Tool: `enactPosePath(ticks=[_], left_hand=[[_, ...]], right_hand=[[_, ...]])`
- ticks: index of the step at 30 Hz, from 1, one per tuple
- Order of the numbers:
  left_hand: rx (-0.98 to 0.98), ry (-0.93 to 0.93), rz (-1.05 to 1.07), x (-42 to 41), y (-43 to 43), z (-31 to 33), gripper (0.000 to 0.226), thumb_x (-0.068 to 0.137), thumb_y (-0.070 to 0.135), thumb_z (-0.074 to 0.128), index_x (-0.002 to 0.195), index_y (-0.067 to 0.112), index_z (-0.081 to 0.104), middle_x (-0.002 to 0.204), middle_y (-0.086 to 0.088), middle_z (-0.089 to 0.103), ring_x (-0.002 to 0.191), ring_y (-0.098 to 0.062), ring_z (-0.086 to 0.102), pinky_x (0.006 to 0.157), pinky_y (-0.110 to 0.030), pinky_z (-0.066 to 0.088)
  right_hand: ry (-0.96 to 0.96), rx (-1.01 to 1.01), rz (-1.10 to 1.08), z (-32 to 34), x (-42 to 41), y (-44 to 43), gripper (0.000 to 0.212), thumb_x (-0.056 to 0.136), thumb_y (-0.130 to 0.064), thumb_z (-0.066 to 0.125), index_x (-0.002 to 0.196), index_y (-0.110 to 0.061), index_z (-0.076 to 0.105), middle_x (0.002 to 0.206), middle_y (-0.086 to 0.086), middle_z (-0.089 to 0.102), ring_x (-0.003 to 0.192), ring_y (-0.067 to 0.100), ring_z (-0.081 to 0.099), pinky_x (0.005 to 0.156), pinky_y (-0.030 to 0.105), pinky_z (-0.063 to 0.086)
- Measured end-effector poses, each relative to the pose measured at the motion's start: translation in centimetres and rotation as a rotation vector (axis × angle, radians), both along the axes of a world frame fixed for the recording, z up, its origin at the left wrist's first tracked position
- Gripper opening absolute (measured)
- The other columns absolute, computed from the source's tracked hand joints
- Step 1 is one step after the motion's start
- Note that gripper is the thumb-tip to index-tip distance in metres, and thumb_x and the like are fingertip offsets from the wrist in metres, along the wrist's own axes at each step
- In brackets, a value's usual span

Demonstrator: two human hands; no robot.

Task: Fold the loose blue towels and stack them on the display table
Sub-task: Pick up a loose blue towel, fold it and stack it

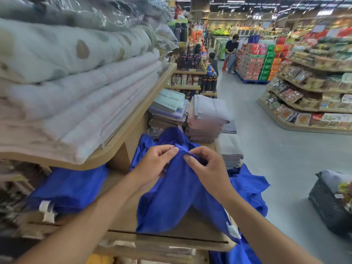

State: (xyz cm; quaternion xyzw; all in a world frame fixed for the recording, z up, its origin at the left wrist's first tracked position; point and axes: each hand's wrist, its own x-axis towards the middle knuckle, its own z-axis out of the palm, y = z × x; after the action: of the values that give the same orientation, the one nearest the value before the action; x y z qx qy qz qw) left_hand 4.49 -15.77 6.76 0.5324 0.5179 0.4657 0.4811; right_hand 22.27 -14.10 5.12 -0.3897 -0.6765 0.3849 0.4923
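Blue towel (177,189) pinched by both hands, L (156,162) & R (204,166), over wooden display table (171,239); store aisle (266,141).

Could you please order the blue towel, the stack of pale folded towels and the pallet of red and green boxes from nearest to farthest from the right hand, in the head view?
1. blue towel: pinched by the right hand itself.
2. stack of pale folded towels: just beyond, straight ahead.
3. pallet of red and green boxes: far off, ahead and to the right.
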Motion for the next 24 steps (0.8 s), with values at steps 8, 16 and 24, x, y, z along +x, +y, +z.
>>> enactPosePath(ticks=[8,16,24], left_hand=[[0.248,0.133,-0.005,-1.2,-1.9,1.4,0.020,0.098,0.028,0.062,0.104,0.011,0.073,0.091,-0.023,0.069,0.080,-0.025,0.061,0.070,-0.038,0.048],[0.416,0.327,0.000,-2.1,-1.3,6.2,0.019,0.105,0.025,0.053,0.102,0.018,0.071,0.092,-0.007,0.072,0.087,-0.026,0.069,0.075,-0.041,0.056],[0.632,0.397,0.110,-1.8,0.7,13.6,0.018,0.101,0.027,0.056,0.091,0.030,0.071,0.087,0.008,0.073,0.083,-0.004,0.067,0.076,-0.024,0.049]], right_hand=[[-0.025,0.078,-0.027,1.1,-1.7,0.5,0.020,0.089,-0.025,0.077,0.075,-0.025,0.063,0.082,-0.011,0.068,0.075,0.003,0.063,0.068,0.016,0.046],[-0.052,-0.020,0.409,6.0,-0.6,4.1,0.026,0.083,-0.044,0.078,0.083,-0.020,0.070,0.084,0.008,0.072,0.077,0.017,0.067,0.071,0.036,0.053],[-0.285,-0.022,0.484,10.8,1.2,5.8,0.031,0.083,-0.044,0.080,0.097,-0.016,0.079,0.098,0.008,0.079,0.094,0.029,0.076,0.086,0.050,0.060]])
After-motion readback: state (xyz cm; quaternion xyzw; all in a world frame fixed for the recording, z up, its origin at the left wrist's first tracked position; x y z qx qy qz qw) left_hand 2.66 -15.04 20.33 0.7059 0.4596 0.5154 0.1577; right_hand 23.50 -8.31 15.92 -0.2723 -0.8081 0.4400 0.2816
